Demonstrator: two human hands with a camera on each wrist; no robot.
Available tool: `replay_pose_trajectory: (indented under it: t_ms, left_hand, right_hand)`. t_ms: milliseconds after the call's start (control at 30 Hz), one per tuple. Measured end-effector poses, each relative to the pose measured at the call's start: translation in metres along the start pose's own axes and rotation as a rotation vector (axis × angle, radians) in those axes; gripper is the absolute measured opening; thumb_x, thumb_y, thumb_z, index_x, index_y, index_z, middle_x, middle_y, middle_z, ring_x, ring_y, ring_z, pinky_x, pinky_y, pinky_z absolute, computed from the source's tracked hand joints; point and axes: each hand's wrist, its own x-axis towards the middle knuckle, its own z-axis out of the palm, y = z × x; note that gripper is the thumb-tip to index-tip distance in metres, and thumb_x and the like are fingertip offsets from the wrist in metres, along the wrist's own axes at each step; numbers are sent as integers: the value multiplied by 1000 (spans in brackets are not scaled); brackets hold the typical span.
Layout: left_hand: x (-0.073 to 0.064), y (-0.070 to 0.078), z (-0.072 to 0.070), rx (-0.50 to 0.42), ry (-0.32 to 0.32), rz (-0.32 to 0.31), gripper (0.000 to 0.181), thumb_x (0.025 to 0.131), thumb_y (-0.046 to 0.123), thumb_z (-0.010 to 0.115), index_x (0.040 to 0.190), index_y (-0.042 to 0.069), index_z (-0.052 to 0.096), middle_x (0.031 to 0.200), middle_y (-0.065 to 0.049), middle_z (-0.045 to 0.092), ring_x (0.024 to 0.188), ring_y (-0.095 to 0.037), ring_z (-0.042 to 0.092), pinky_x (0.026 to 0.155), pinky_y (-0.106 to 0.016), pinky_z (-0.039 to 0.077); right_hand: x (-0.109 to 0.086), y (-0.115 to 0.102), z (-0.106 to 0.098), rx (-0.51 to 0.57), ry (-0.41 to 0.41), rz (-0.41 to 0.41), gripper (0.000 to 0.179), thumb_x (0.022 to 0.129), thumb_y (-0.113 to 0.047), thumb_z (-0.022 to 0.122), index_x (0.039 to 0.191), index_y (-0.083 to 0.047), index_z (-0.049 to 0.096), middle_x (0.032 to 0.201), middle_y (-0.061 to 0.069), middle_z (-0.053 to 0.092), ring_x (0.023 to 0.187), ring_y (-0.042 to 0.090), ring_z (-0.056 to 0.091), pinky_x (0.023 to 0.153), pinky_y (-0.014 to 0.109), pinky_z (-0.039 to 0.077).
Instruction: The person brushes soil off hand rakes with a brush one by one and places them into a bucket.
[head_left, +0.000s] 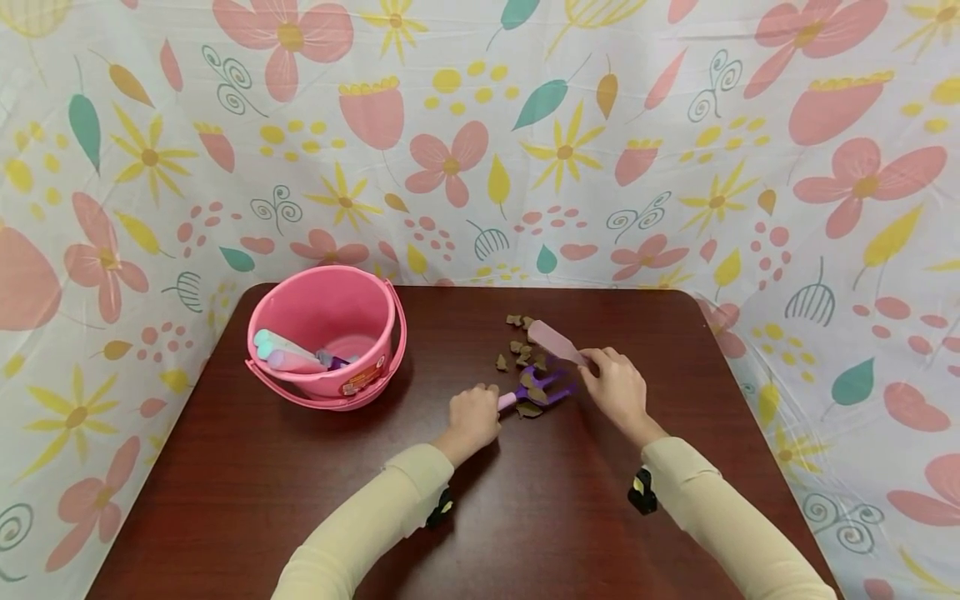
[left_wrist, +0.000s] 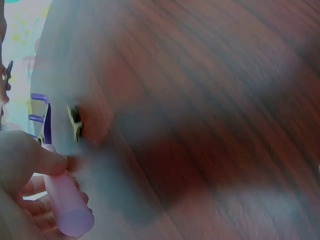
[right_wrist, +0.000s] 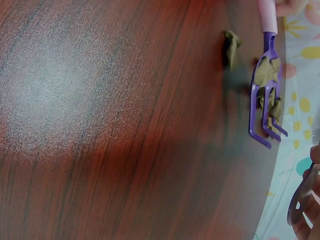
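Note:
My left hand (head_left: pixel 474 417) grips the pink handle of a purple garden hand fork (head_left: pixel 507 402), held low over the table with its tines toward the right. Crumpled brown pieces, like dry leaves, lie on the fork head; the right wrist view shows several on its tines (right_wrist: pixel 253 110). More brown pieces (head_left: pixel 502 362) lie scattered just beyond. In my right hand (head_left: pixel 618 390) is a flat, pale pink brush (head_left: pixel 557 341), pinched by its handle. Its far end reaches the farther pieces. One brown piece (right_wrist: pixel 231 49) lies on the table beside the fork.
A pink bucket (head_left: pixel 352 304) stands at the back left of the dark wooden table (head_left: pixel 525 517), its handle hanging down at the front. Inside lean tools with pale blue and lilac handles (head_left: pixel 292 357). A flower-patterned curtain (head_left: pixel 465 100) surrounds the table's back and sides.

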Motion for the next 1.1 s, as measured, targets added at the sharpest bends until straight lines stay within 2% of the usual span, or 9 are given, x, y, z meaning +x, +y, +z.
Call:
replay_pose_trajectory:
  t_ms: [233, 400, 700, 867, 1100]
  left_hand:
    - [1, -23, -3, 1, 44, -6, 31, 66, 28, 75, 87, 12, 59, 77, -2, 59, 67, -23, 63, 49, -36, 47]
    - [1, -36, -5, -36, 63, -24, 28, 68, 27, 75, 85, 11, 58, 76, -3, 58, 67, -24, 62, 50, -38, 47]
    - [-3, -52, -8, -63, 72, -49, 25, 73, 26, 73, 86, 11, 58, 78, -4, 59, 70, -27, 63, 54, -40, 48]
    - [-8, -59, -8, -78, 93, -64, 23, 73, 26, 72, 85, 12, 59, 76, -4, 58, 68, -28, 62, 52, -40, 46]
    - [-16, -70, -9, -103, 136, -46, 19, 74, 24, 71, 83, 13, 60, 74, -3, 57, 66, -28, 62, 50, -39, 46]
  right_hand:
    - [1, -7, 0, 14, -21, -16, 24, 77, -18, 71, 101, -14, 69, 89, 7, 65, 74, 30, 60, 57, 47, 47]
    - [-1, -12, 1, 28, -36, -35, 24, 77, -17, 70, 101, -14, 69, 89, 7, 65, 74, 28, 60, 57, 46, 48]
    - [-5, -24, 6, 28, -93, -53, 23, 79, -19, 70, 102, -16, 69, 90, 5, 65, 71, 23, 58, 54, 39, 47]
    - [-5, -35, 12, 30, -95, -91, 22, 79, -19, 71, 101, -16, 69, 88, 4, 65, 68, 20, 57, 53, 35, 45]
    - [-5, -54, 18, 51, -130, -124, 22, 79, -18, 71, 101, -16, 69, 87, 4, 64, 67, 20, 56, 52, 33, 44]
